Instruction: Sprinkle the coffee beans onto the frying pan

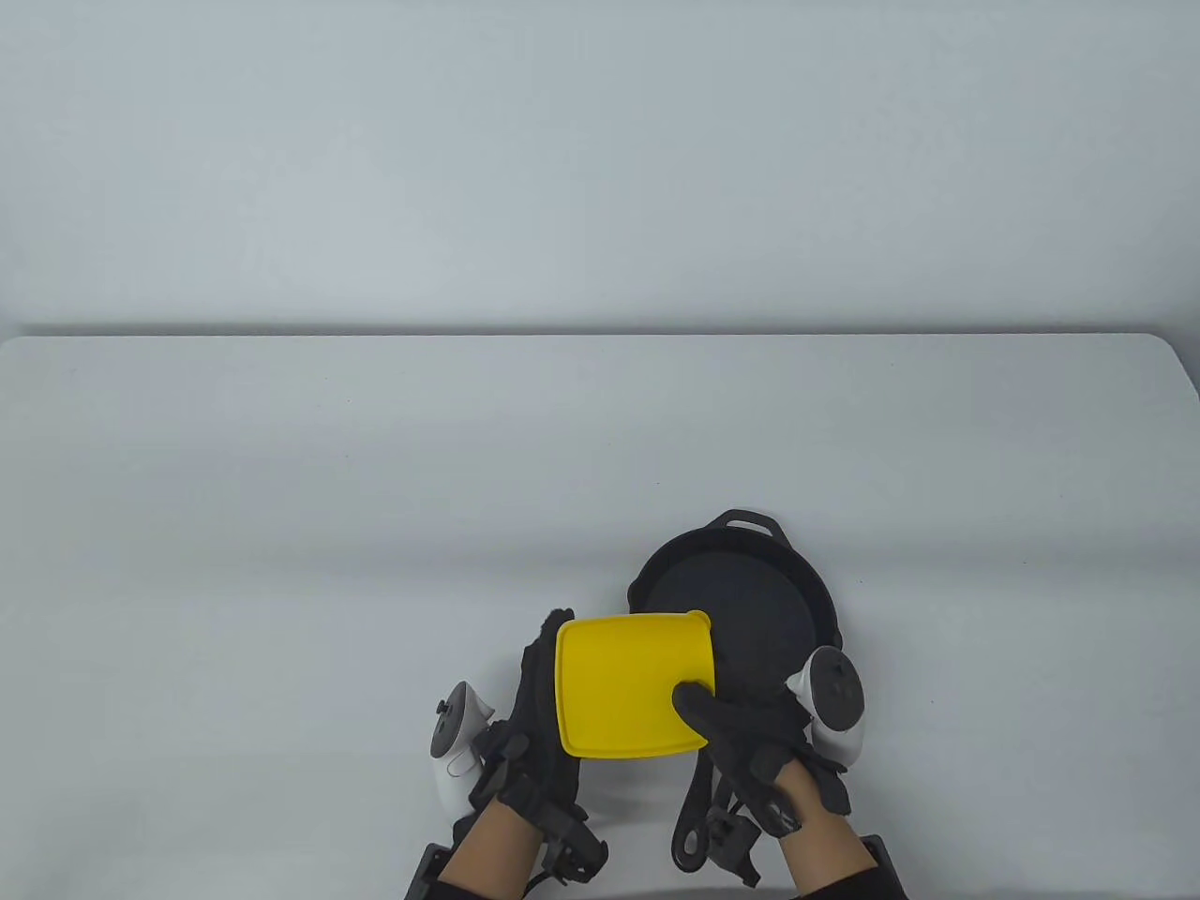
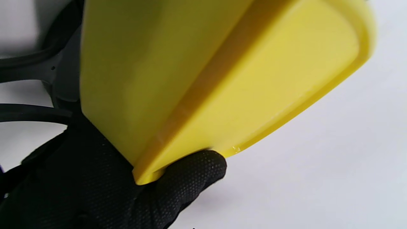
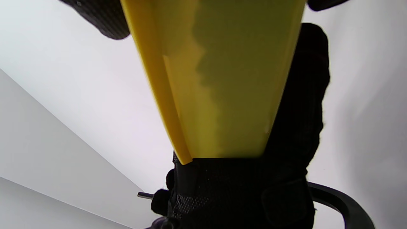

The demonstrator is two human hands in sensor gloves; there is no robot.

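1. Both hands hold a yellow container [image 1: 628,680] up off the white bench [image 1: 375,487], near its front edge — its flat yellow face is turned toward the table camera.
2. The left hand [image 1: 534,741] grips the container's left side; its gloved fingers [image 1: 548,637] curl up around the upper left corner. In the left wrist view a black fingertip [image 2: 194,171] presses under the container's rim.
3. The right hand [image 1: 759,741] grips the lower right corner, with one black finger laid over the yellow face.
4. The black frying pan [image 1: 741,609] sits on the bench just right of the container and behind the right hand. The container's right edge overlaps the pan's left rim in the table view. The pan's long handle [image 1: 694,816] runs back toward the person, between the two wrists.
5. No coffee beans can be made out — the container's inside is hidden in every view.
6. A white tracker [image 1: 455,745] sits on the back of the left hand, another [image 1: 834,698] on the right.
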